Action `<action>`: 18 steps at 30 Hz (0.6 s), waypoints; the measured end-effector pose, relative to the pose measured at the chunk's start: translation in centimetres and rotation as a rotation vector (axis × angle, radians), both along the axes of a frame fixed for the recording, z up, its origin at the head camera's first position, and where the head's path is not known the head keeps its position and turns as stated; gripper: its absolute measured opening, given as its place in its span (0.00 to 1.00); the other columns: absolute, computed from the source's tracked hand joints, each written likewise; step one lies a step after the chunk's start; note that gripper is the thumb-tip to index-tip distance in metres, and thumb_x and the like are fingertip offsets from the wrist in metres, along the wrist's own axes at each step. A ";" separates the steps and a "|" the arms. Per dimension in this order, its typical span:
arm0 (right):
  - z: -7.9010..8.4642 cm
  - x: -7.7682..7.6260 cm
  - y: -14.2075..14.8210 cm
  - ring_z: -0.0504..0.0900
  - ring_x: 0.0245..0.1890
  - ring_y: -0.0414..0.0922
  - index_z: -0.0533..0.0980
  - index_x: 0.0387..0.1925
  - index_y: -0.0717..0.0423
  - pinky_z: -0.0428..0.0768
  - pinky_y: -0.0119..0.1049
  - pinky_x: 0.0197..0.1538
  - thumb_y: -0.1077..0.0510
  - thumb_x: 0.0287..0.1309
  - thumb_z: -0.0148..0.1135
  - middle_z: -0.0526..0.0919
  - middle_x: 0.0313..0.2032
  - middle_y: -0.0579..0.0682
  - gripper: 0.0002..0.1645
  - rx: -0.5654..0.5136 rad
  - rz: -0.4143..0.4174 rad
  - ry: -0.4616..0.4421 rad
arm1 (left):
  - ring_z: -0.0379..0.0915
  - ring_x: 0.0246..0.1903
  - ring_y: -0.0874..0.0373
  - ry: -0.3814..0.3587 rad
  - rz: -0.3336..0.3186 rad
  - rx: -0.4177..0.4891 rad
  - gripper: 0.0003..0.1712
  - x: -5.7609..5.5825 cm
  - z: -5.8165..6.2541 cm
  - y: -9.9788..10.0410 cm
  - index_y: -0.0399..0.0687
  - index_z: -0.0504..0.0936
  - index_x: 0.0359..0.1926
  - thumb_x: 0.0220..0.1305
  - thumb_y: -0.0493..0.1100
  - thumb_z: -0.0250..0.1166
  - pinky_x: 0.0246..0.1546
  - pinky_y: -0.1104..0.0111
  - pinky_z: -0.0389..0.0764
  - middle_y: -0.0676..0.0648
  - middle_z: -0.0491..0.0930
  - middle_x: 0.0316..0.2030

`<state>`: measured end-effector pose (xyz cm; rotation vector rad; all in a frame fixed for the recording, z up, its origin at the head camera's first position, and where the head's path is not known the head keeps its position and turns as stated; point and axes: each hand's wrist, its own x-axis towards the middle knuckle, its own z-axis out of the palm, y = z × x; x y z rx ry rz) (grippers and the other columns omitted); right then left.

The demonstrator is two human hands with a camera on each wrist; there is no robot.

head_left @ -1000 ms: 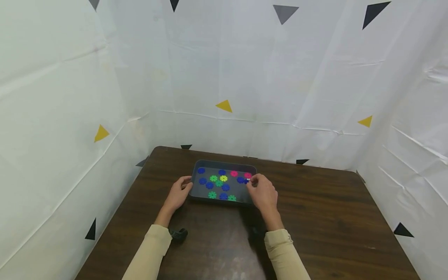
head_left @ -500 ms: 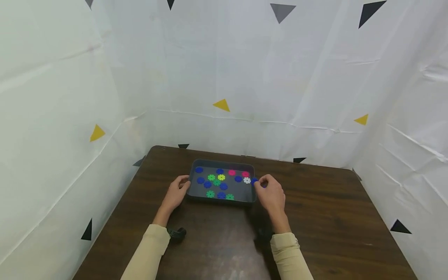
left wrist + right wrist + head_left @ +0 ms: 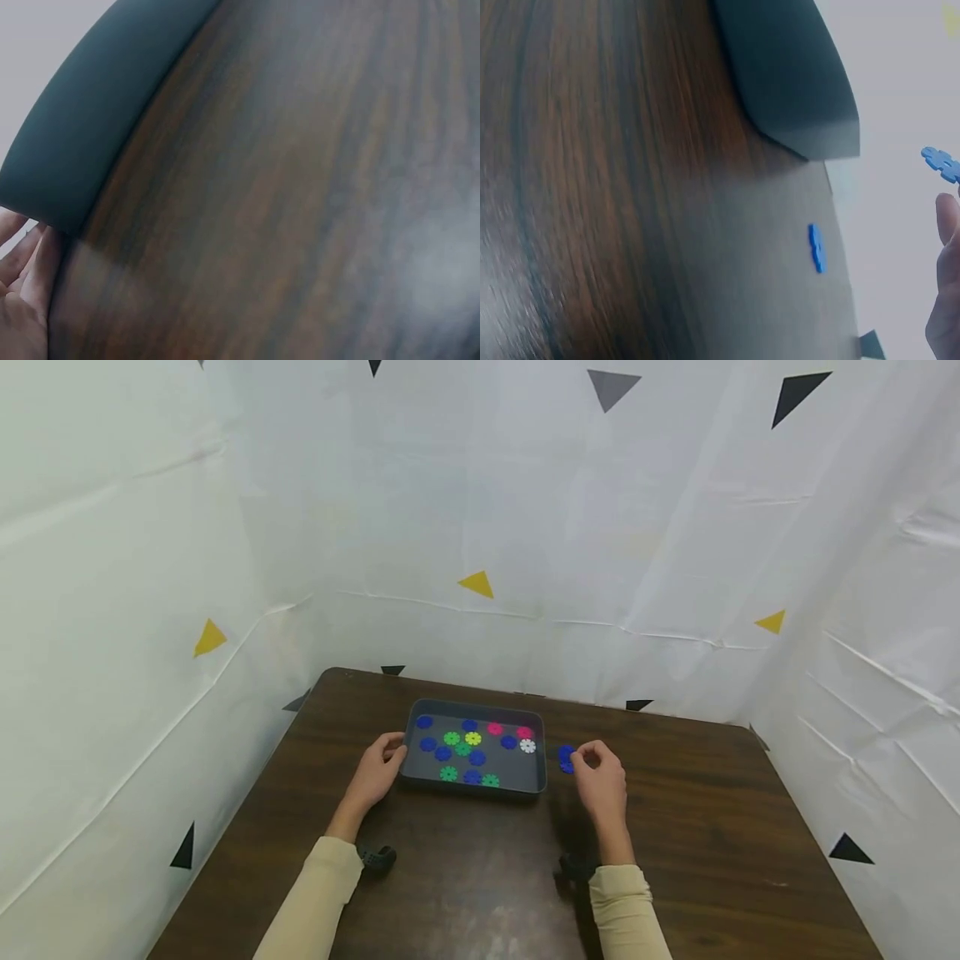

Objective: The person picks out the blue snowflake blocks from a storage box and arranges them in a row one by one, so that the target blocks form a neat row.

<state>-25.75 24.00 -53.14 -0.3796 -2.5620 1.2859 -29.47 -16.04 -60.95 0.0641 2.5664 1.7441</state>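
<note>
A dark grey tray (image 3: 525, 777) holds several flower-shaped plastic discs in blue, green, pink, yellow and white, such as a yellow disc (image 3: 473, 738) and a white disc (image 3: 528, 746). My left hand (image 3: 377, 768) rests against the outside of the tray's left wall, fingers loosely bent. To the right of the tray, my right hand (image 3: 602, 781) pinches a blue flower-shaped disc (image 3: 942, 163) between thumb and fingertip. Another blue disc (image 3: 817, 247) lies on the table near the tray's corner. In the head view these two blue discs appear almost overlapped.
The dark wood table (image 3: 465, 877) extends to both sides and in front of the tray. White sheets with black, grey and yellow triangles hang behind and at the sides. Dark wrist straps (image 3: 377, 860) sit below the hands.
My right hand has moved from over the tray's right end out to its right, carrying the blue disc. The white disc in the tray has come into view. My left hand stays by the tray.
</note>
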 end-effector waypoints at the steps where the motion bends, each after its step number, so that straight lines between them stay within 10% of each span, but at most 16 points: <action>1: 0.0 0.0 0.2 0.81 0.44 0.54 0.82 0.42 0.48 0.72 0.44 0.41 0.47 0.72 0.63 0.87 0.43 0.52 0.10 -0.004 -0.007 0.000 | 0.69 0.75 0.38 -0.002 -0.002 0.000 0.29 -0.1 0.0 0.0 0.48 0.68 0.79 0.86 0.52 0.54 0.71 0.39 0.74 0.39 0.71 0.76; 18: -2.0 -1.6 3.5 0.82 0.22 0.42 0.82 0.43 0.65 0.76 0.30 0.29 0.55 0.72 0.61 0.94 0.31 0.53 0.15 -0.246 -0.022 -0.018 | 0.68 0.75 0.37 -0.012 -0.023 -0.007 0.29 -0.6 -0.2 -0.2 0.49 0.68 0.79 0.86 0.53 0.54 0.71 0.39 0.74 0.37 0.72 0.75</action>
